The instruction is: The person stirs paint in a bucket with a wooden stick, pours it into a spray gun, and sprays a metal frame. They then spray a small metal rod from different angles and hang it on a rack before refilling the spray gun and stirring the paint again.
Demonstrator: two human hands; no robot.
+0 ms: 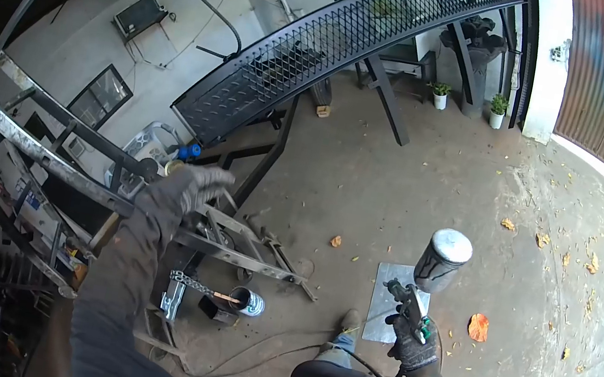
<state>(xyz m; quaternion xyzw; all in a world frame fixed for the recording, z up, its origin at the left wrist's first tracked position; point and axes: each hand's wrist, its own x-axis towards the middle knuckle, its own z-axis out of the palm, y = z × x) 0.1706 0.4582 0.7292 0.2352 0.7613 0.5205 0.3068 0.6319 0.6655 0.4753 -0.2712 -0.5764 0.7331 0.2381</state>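
Note:
My right hand (416, 343), in a dark grey glove, is wrapped round the handle of a spray gun (411, 299). A large paint cup (443, 262) with a pale lid tops the gun, and a dark hose (368, 366) runs from its lower end. My left hand (195, 185), also gloved, is raised at the left with its fingers stretched out. It overlaps the upper end of a metal ladder (243, 254) in this view, and nothing shows in its fingers.
A long black mesh-topped metal frame (326, 45) spans the upper middle on angled legs. Below my right hand lies a grey sheet (381, 313) on the concrete floor. A paint can (248, 302) and a chain (192, 282) are at lower left; potted plants (440, 96) stand at the back.

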